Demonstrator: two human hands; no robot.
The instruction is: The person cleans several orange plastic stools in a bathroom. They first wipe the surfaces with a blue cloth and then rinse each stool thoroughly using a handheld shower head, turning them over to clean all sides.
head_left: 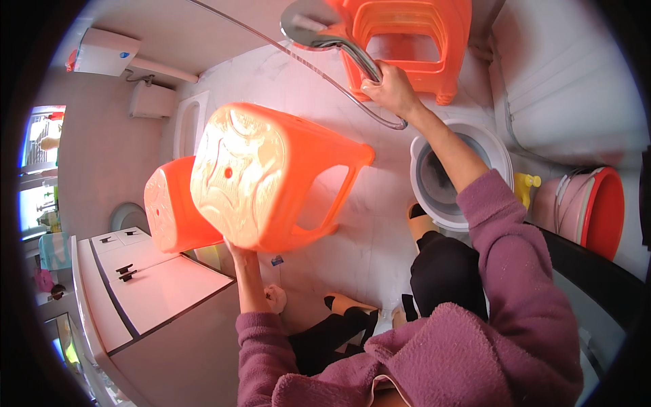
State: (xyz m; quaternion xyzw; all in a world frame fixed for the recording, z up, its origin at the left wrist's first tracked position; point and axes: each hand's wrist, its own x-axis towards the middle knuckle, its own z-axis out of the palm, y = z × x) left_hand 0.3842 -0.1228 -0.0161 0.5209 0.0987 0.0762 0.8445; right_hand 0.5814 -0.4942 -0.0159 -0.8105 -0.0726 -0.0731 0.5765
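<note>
My right hand (390,89) is closed around the handle of a chrome shower head (315,25), raised in front of me near some stacked orange plastic stools (407,66). The metal shower hose (300,58) curves down and back up from the handle. My left hand (239,249) is under the near edge of an orange plastic stool (239,178) and holds it tipped on its side; most of its fingers are hidden behind the stool. The stool's seat is wet and shiny and faces left, its legs point right. Another orange stool (173,203) lies on its side just beyond it.
A white and grey bucket (501,152) stands by my foot, with a yellow bottle (524,187) and a pink and red bucket (574,208) to the right. A white cabinet (168,290) is at the left. A dark-rimmed tub (590,274) is beside me on the right.
</note>
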